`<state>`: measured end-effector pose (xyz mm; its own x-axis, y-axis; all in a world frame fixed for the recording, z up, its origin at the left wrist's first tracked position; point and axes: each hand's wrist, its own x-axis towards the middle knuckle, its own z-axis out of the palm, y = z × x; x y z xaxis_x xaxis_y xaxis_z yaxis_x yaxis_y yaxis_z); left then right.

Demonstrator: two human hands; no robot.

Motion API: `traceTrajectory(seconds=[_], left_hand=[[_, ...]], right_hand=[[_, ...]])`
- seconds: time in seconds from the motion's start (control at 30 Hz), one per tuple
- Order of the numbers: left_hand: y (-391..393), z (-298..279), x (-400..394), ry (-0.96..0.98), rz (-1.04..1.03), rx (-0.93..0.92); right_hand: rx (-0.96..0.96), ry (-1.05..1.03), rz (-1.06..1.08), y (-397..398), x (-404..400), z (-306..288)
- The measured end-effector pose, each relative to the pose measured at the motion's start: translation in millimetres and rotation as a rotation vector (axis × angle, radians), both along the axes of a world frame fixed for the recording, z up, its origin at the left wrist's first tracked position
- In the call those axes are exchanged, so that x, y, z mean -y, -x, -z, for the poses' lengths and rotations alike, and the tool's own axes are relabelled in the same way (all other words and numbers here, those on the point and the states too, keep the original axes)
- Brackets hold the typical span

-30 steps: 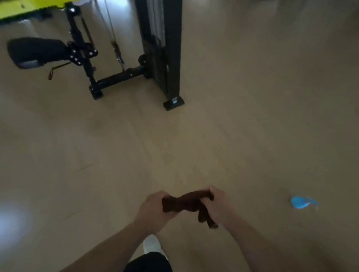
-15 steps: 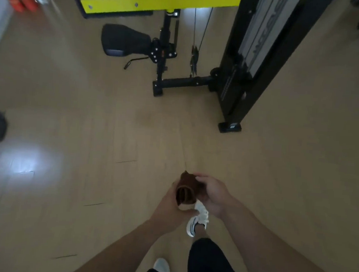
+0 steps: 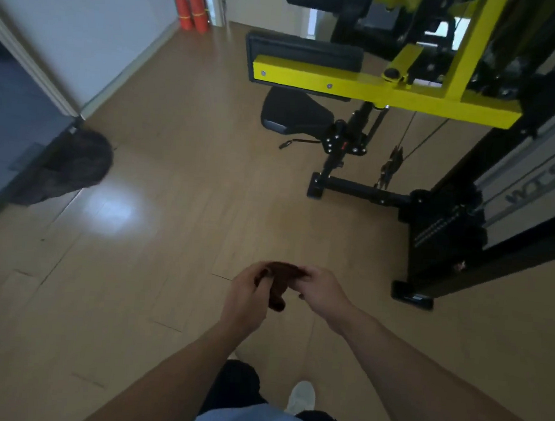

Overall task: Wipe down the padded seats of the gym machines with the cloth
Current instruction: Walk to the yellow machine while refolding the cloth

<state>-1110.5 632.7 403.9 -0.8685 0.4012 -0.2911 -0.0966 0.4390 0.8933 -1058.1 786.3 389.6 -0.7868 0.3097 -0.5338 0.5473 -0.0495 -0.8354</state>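
Observation:
A small dark brown cloth (image 3: 280, 278) hangs between my two hands over the wooden floor. My left hand (image 3: 245, 298) grips its left part and my right hand (image 3: 321, 290) pinches its right end. Ahead and to the right stands a gym machine with a black padded seat (image 3: 294, 114) low on its post. Above the seat a long black pad (image 3: 305, 49) runs along a yellow bar (image 3: 376, 89). Both hands are well short of the seat.
The machine's black weight tower (image 3: 486, 205) and floor foot (image 3: 411, 295) stand at the right, with cables (image 3: 402, 143) hanging down. Two red fire extinguishers (image 3: 190, 3) stand by the far wall. A dark bag (image 3: 75, 166) lies by a doorway at left.
The view has swung and moved closer to the machine, so the seat and yellow bar loom larger. Both hands have kept hold of the cloth, reworking it between them.

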Motion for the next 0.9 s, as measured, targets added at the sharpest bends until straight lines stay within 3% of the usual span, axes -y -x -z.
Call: traceTrajectory(seconds=[0.23, 0.4, 0.53, 0.63, 0.8, 0.9], left_hand=[[134, -8, 15, -0.126, -0.128, 0.204], [240, -12, 52, -0.072, -0.138, 0.323], [326, -16, 85, 0.006, -0.232, 0.371], [386, -14, 100, 0.074, -0.218, 0.318], [483, -5, 100, 0.182, -0.154, 0.155], [540, -3, 83, 0.199, -0.109, 0.202]], right_hand=[[-0.034, -0.053, -0.147, 119, 21, 19], [0.103, -0.068, -0.285, 222, 54, 47], [0.101, -0.291, -0.438, 301, 78, 56], [0.104, -0.413, -0.362, 352, 89, 40], [0.252, -0.256, -0.211, 433, 83, 46], [0.301, -0.2, -0.11, 491, 68, 56]])
